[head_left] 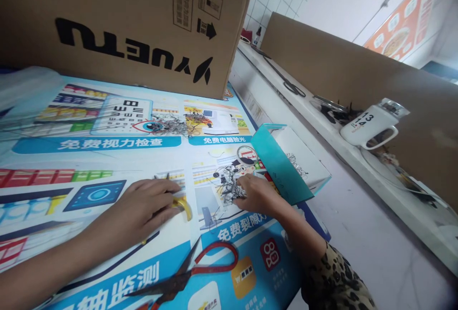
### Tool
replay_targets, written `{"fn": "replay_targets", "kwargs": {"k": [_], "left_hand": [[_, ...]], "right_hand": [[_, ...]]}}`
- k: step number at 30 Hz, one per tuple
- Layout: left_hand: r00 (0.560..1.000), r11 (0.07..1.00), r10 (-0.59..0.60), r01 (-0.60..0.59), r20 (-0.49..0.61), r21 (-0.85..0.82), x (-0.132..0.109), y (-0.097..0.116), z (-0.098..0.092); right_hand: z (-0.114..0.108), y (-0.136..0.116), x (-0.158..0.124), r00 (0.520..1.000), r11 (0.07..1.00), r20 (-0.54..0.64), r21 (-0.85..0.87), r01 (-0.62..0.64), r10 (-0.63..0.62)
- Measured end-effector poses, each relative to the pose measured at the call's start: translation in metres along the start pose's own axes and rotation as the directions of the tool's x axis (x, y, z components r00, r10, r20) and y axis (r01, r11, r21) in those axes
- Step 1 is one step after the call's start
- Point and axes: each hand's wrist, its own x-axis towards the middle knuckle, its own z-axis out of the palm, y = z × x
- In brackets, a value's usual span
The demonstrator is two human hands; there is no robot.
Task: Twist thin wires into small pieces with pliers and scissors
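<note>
On the left, my left hand [148,207] is curled over a tool with a yellow curved handle [184,207]. Dark pointed tips show past the fingers; the hand hides the rest. My right hand [259,194] has its fingers closed in a tangled pile of thin silvery wire pieces [228,183]. Just right of that hand stands an open teal box [279,164] with a white inside and more wire bits in it. Red-handled scissors [214,256] lie with blades apart near the front edge.
A second heap of wire pieces [171,124] lies farther back on the printed sheet [118,162]. A large cardboard carton [125,24] stands behind it. Along the right runs a white ledge [332,136] with a white mug [372,124] and another pair of scissors [294,88].
</note>
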Motion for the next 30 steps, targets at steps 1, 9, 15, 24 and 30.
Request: {"fn": "replay_targets", "kwargs": {"k": [1, 9, 15, 24, 30], "left_hand": [[1.000, 1.000, -0.001, 0.001, -0.001, -0.013, 0.000, 0.001, 0.000], [1.000, 1.000, 0.005, -0.005, -0.006, -0.011, -0.001, 0.002, -0.001], [1.000, 0.999, 0.028, -0.028, -0.005, 0.035, -0.001, 0.001, 0.001], [0.999, 0.998, 0.032, -0.032, -0.004, 0.056, -0.002, 0.001, 0.003], [1.000, 1.000, 0.003, -0.002, -0.030, 0.031, -0.003, 0.004, 0.002]], "right_hand": [[0.003, -0.001, 0.001, 1.000, 1.000, 0.011, -0.014, 0.000, 0.000], [0.014, 0.004, 0.002, 0.996, 0.997, -0.037, -0.002, -0.081, 0.081], [0.005, 0.016, -0.004, 0.985, 0.975, -0.120, 0.197, -0.101, 0.126], [-0.009, 0.030, -0.011, 0.959, 0.905, -0.225, 0.420, -0.063, 0.171], [-0.013, 0.032, -0.013, 0.899, 0.862, -0.361, 0.505, -0.035, 0.248]]}}
